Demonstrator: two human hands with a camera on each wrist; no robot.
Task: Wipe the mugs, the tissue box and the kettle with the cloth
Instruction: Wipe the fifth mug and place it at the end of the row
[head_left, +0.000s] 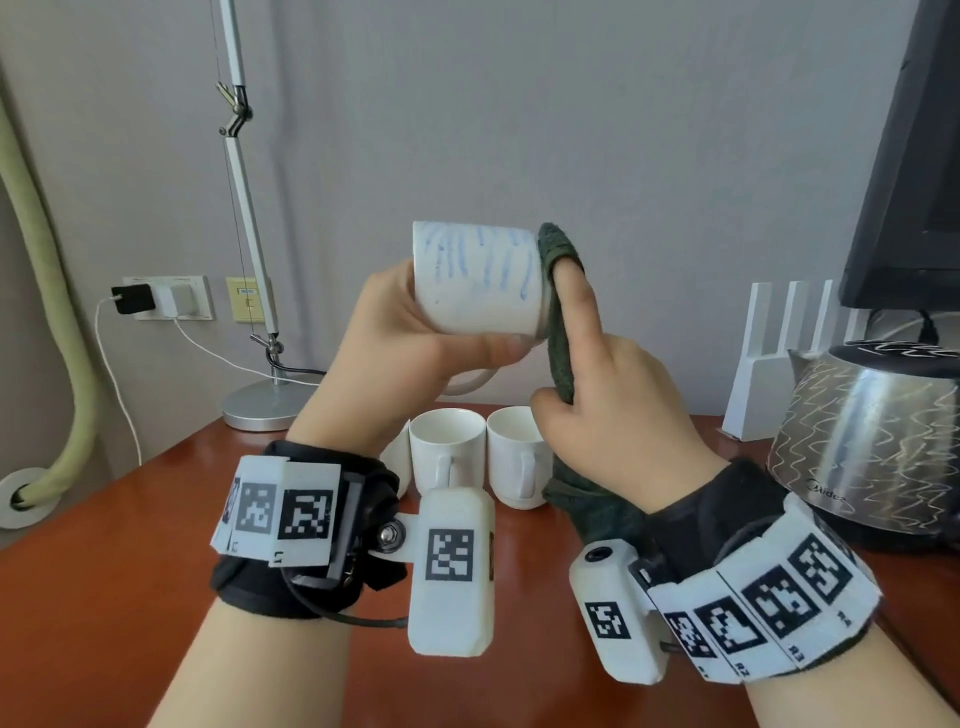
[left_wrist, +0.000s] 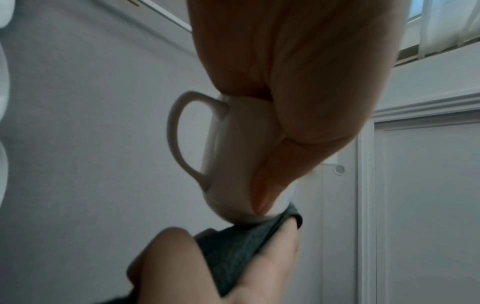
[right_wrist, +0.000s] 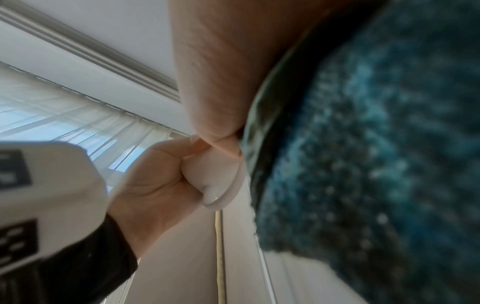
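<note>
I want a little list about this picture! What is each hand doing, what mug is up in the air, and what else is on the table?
left hand: holds the scribbled mug sideways in the air
right hand: grips the cloth, pressing it on the mug's end with a straight finger
scribbled mug: white with blue scribbles, handle pointing down
table: red-brown wood
plain mugs: at least two white ones, upright, side by side
kettle: shiny metal with squiggles, on the right
lamp: stands at the back left
tissue box: not seen

head view looking down, wrist views close, upward, sharing mug (left_wrist: 233, 148)
</note>
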